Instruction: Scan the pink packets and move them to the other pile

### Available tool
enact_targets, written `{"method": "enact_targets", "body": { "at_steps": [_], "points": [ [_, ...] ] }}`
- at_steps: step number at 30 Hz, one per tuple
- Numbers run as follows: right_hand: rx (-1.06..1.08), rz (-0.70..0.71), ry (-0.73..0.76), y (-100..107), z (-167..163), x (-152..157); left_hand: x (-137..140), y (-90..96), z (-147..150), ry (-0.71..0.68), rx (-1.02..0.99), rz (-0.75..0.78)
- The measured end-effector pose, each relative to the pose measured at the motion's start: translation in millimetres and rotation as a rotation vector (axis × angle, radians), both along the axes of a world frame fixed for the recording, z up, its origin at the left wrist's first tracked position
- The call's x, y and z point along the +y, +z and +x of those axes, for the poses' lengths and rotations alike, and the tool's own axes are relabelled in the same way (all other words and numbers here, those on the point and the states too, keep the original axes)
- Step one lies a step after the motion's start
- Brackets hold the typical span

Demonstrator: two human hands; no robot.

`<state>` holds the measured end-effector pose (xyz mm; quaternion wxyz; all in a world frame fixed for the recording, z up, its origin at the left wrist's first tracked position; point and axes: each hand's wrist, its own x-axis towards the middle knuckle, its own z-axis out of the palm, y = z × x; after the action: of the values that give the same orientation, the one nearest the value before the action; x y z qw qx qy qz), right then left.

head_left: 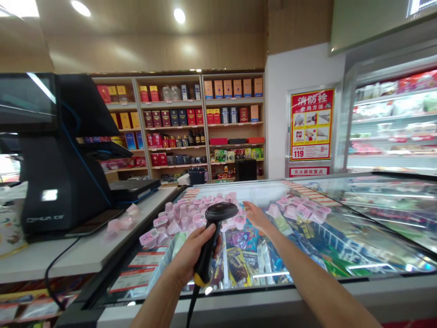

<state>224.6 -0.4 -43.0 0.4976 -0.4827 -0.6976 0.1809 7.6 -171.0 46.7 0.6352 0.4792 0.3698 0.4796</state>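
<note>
My left hand [196,250] is wrapped round the handle of a black barcode scanner [221,210] with a yellow-trimmed base and a cable hanging down. The scanner's head points away over the freezer's glass top. Past it, my right hand [256,216] reaches forward, fingers stretched out and apart, beside a labelled pink plastic cup [240,221]; whether it touches that cup is unclear. A large cluster of pink cups [184,216] lies on the glass to the left, partly behind the scanner. A smaller group of pink cups [302,208] lies to the right.
Packaged goods [239,264] show beneath the freezer's glass. On the left, a counter [85,253] bears a black checkout terminal [64,182] and a few blurred pink cups [123,223]. Shelves of boxes [174,118] stand behind, with a red sign [311,125] and a display fridge [392,118] at right.
</note>
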Motion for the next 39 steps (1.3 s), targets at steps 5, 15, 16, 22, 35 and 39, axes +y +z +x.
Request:
{"method": "enact_targets", "body": {
  "at_steps": [5,15,16,22,35,39],
  "points": [
    [-0.265,-0.006,-0.014,-1.2,-1.0,-1.9,-3.3,2.5,-9.5,0.026,-0.002,0.003],
    [0.131,0.104,-0.259,-4.9,20.1,12.4,-16.4,14.0,-0.1,0.037,-0.011,0.018],
    [0.117,0.119,-0.271,-5.1,20.0,12.0,-15.5,13.5,2.8,0.032,-0.005,0.007],
    [-0.006,0.133,-0.352,-4.1,17.1,4.6,-8.0,4.4,18.2,-0.015,-0.007,0.027],
    [-0.500,0.045,-0.837,10.4,49.4,-24.4,28.6,-13.0,37.9,0.195,-0.004,0.094],
    [-0.314,0.009,-0.459,15.0,21.7,-26.8,36.2,-24.2,37.5,0.170,-0.034,0.091]
  ]
}}
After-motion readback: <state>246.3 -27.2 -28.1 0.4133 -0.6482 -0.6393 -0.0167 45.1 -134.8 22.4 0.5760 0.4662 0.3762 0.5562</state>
